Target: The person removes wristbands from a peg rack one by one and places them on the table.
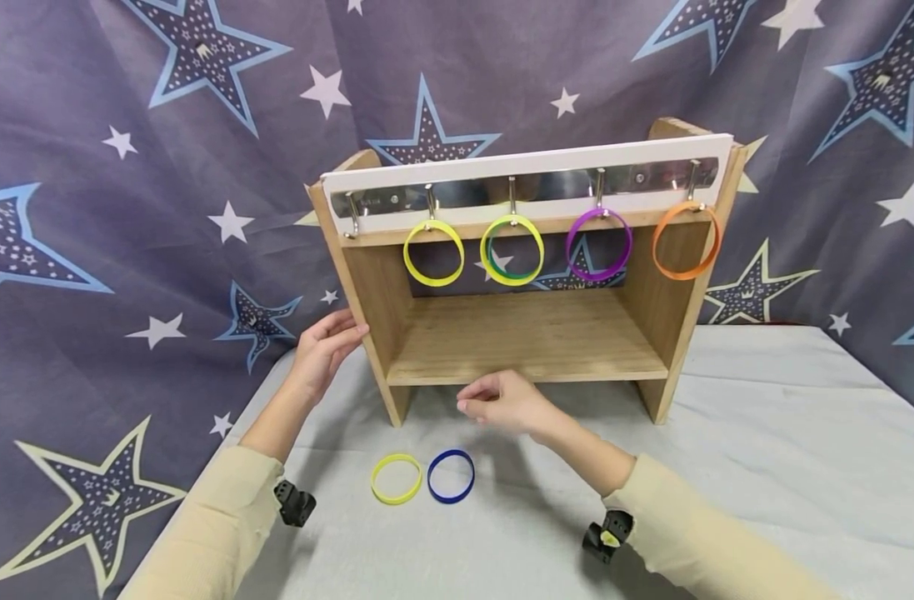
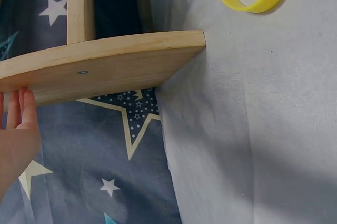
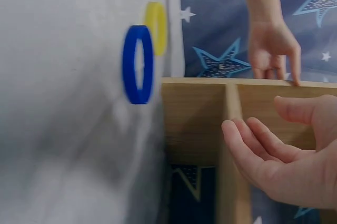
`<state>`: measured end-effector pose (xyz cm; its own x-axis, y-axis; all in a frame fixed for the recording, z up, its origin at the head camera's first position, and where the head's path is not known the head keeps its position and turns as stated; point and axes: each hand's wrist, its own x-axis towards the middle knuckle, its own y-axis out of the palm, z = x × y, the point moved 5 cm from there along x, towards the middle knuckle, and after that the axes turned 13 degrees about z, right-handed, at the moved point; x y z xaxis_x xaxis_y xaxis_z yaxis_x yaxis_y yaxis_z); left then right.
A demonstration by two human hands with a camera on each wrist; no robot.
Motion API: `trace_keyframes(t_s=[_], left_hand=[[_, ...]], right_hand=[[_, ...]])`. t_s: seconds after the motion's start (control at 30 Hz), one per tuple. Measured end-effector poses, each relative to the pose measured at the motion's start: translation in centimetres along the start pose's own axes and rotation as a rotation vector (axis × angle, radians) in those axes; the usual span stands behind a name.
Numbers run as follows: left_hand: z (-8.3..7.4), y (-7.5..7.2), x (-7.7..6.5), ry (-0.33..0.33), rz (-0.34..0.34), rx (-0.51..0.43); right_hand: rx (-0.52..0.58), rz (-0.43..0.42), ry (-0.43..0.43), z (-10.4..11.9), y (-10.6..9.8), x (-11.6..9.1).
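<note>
My left hand (image 1: 325,350) rests its fingertips against the outer face of the left side panel of a wooden shelf (image 1: 527,337); the left wrist view shows the fingers nearly straight. In front of the shelf's lower board hovers my right hand (image 1: 512,404), fingers loosely bent with nothing in them. On the cloth below lie a yellow wristband (image 1: 393,501) and a blue wristband (image 1: 449,500), side by side. From the hooks hang a yellow wristband (image 1: 434,282), another yellow one (image 1: 511,282) with a green wristband (image 1: 493,260) behind it, a purple wristband (image 1: 599,276) and an orange wristband (image 1: 685,275).
A metal hook strip (image 1: 554,185) on a white board runs along the shelf's top front. Its leftmost hook (image 1: 354,218) carries no band. Grey cloth (image 1: 786,450) covers the table, and a star-patterned curtain (image 1: 501,50) hangs behind.
</note>
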<state>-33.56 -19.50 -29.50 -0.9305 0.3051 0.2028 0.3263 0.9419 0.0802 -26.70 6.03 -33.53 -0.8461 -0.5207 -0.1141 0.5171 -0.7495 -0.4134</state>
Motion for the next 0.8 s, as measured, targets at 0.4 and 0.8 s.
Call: trace_keyframes(t_s=[0.4, 0.8], left_hand=[[-0.1, 0.0, 0.1, 0.011, 0.011, -0.012], [0.0, -0.2, 0.1, 0.014, 0.008, -0.015]], right_hand=[[-0.148, -0.149, -0.137, 5.4, -2.6, -1.8], [-0.207, -0.290, -0.286, 9.5, -4.8, -3.3]])
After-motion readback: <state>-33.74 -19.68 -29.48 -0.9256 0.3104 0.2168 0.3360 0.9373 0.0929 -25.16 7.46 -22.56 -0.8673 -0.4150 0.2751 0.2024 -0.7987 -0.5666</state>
